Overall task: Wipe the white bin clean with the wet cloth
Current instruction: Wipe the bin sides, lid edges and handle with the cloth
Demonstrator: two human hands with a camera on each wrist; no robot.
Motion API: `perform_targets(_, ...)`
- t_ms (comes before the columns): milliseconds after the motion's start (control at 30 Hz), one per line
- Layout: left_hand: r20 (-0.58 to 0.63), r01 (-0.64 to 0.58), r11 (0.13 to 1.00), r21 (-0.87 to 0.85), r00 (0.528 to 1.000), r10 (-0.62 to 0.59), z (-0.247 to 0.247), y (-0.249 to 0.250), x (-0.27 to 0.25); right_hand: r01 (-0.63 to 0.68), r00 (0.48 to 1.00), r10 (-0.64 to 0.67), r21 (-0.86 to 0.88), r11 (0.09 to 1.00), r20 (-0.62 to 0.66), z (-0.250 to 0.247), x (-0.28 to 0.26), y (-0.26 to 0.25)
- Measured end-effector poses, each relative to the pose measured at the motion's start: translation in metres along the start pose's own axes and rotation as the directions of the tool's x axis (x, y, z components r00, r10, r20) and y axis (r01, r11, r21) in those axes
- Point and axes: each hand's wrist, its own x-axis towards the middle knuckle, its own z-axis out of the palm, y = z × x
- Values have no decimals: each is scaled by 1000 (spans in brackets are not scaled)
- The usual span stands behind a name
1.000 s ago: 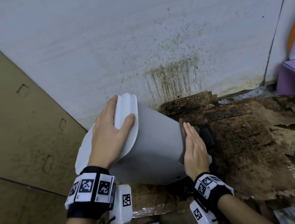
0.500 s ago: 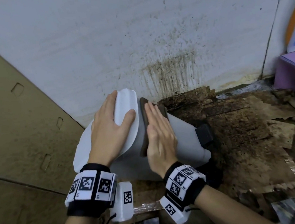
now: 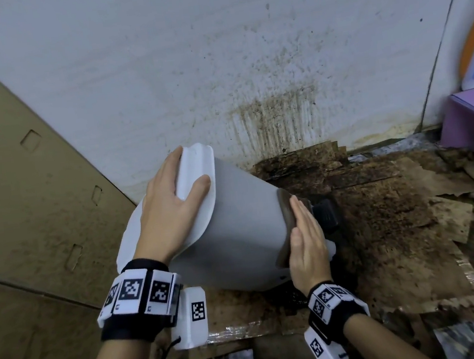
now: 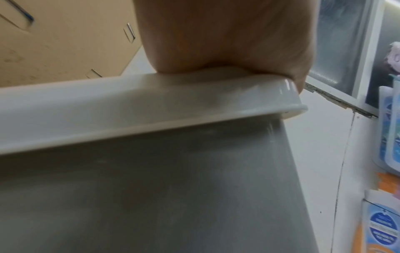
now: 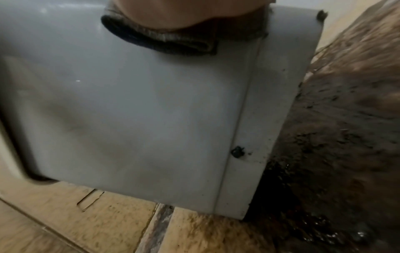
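Bin (image 3: 246, 238) — white, tipped on its side on the dirty cardboard floor (image 3: 400, 233) near the stained wall (image 3: 217, 77) — has its lid (image 3: 197, 184) under the flat, spread left hand (image 3: 171, 211), while the right hand (image 3: 306, 242), fingers straight, presses the dark wet cloth (image 5: 160, 39) against its right, base end.

Black wristbands (image 3: 138, 330) carry white, seemingly square-coded tags.

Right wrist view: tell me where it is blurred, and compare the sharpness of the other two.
Right wrist view: stained floor streaks with motion blur, bin and cloth only slightly soft. Left wrist view: dim, left hand too close, soft. Head view: mostly sharp, wide-angle bending at the edges, right hand crisp.
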Motion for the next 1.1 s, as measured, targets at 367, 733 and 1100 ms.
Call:
perform_targets(367,2,-6,999,37,1000,6,3,4,-1,-173,984,173,8,985,-49,21,17,-46)
perform_targets(733,15,-57,996,71,998,56,9,10,-3,-61,918,-20,191,980,397,14,93,-134)
perform_targets(1100,3,-54,998,43,999,54,6,7,-6,-231,890,218,-18,973,401,-9,84,-55)
